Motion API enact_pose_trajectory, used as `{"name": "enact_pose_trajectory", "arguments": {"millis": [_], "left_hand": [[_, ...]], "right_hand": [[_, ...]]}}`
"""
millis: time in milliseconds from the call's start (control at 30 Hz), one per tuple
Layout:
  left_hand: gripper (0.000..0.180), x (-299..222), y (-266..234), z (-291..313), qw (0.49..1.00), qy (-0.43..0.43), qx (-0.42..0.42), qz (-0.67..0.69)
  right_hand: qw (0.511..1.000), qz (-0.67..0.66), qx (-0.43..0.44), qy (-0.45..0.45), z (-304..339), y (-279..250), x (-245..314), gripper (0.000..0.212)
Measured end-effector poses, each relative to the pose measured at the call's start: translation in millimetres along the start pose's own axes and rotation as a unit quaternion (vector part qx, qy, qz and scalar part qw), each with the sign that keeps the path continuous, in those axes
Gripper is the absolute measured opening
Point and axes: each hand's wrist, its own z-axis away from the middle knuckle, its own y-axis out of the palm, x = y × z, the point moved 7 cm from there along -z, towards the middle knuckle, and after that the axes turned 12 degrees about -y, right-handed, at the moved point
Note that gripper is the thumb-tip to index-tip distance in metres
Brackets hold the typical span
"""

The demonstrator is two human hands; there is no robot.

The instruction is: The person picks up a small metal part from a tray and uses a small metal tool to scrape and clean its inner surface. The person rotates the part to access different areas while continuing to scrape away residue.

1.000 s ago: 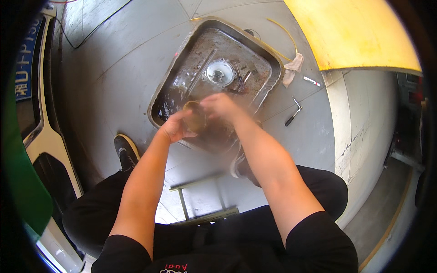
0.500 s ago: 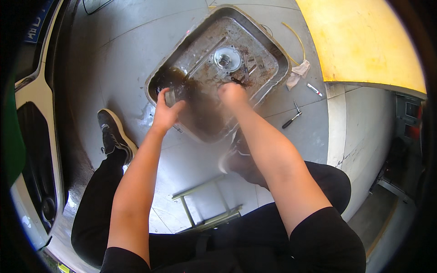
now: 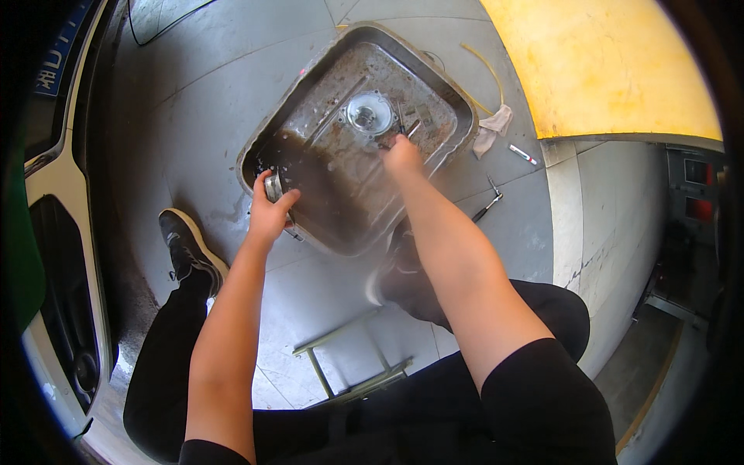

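A grimy metal tray lies on the floor before me, with dark liquid pooled toward its left corner. My left hand grips a short, round metal part at that corner, thumb and fingers on either side. Inside the tray, my right hand is closed beside some slim tools; its fingertips and whatever they hold are hidden or too small to make out. Just beyond that hand lies a round silver metal housing.
A ratchet wrench, a white marker pen, a crumpled cloth and a yellow tube lie right of the tray. A green metal frame stands between my legs. A vehicle is at left, a yellow panel at right.
The left hand has turned the round metal part, so more of it shows. My right hand stays closed near the tools, slightly shifted. The whole view has moved a little.
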Motion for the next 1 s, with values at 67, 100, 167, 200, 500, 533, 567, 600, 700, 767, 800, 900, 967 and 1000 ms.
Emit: {"name": "enact_pose_trajectory", "arguments": {"millis": [67,100,167,200,500,533,567,600,700,767,800,900,967,1000], "left_hand": [[0.074,1,0,5,1.0,-0.001,0.008,0.015],[0.073,1,-1,8,1.0,-0.006,0.01,0.024],[0.074,0,-4,13,0.998,-0.015,0.014,0.06],[0.074,0,-5,15,0.998,-0.018,0.014,0.062],[0.066,-15,-25,39,0.966,-0.017,0.109,0.236],[0.062,-17,-23,44,0.949,-0.032,0.157,0.271],[0.061,-21,-24,49,0.929,-0.047,0.196,0.31],[0.062,-24,-30,57,0.908,-0.077,0.215,0.351],[0.073,-47,-52,90,0.868,-0.038,0.273,0.413],[0.073,-66,-74,113,0.867,0.005,0.272,0.418],[0.073,-75,-86,127,0.863,0.021,0.276,0.422],[0.069,-102,-130,181,0.871,0.106,0.26,0.403],[0.066,-115,-158,225,0.869,0.142,0.254,0.401],[0.066,-121,-171,249,0.871,0.159,0.249,0.393]], "right_hand": [[1.0,-0.006,0.021,0.012,-5,6,-6,0.027],[1.0,-0.006,0.013,0.016,-7,5,-8,0.024],[0.999,-0.007,0.013,0.04,-6,4,-10,0.022],[0.999,0.016,0.042,0.029,-4,6,-8,0.023],[0.981,0.126,0.143,-0.023,28,-12,10,0.028],[0.981,0.138,0.125,-0.061,31,-17,16,0.027],[0.977,0.155,0.115,-0.093,35,-22,22,0.026],[0.967,0.177,0.126,-0.136,40,-23,32,0.025],[0.965,0.189,0.146,-0.107,54,-30,45,0.044],[0.962,0.201,0.095,-0.157,68,-46,66,0.036],[0.961,0.199,0.137,-0.132,71,-49,73,0.029],[0.973,0.149,0.08,-0.16,105,-88,118,0.022],[0.969,0.158,0.116,-0.149,138,-113,156,0.027],[0.969,0.149,0.12,-0.155,160,-129,182,0.024]]}}
